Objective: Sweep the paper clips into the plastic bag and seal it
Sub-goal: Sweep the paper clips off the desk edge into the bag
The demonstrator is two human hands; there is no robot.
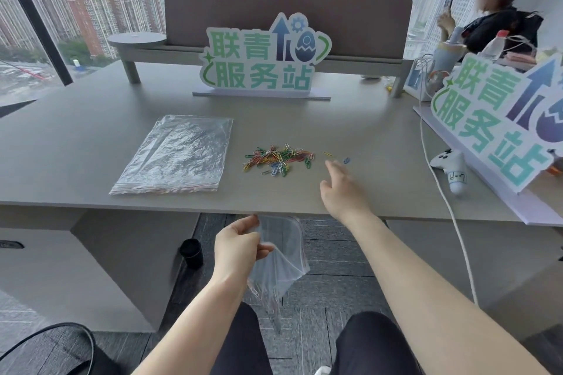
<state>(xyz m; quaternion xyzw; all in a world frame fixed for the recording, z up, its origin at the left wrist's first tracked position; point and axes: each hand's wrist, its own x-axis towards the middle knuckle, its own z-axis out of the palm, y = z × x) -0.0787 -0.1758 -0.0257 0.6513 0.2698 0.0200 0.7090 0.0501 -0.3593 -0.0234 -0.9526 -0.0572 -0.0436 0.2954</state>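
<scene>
Left hand (240, 242) is seen pinching the plastic bag (281, 256) just below the table's near edge (182, 207). Right hand (342, 189), fingers relaxed, is held over the table beside the paper clips (278, 159), mid-table.

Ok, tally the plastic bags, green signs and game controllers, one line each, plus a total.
Plastic bags: 2, held bag and bag stack on desk counted as one
Green signs: 2, middle sign and right sign
Game controllers: 1
Total: 5
</scene>
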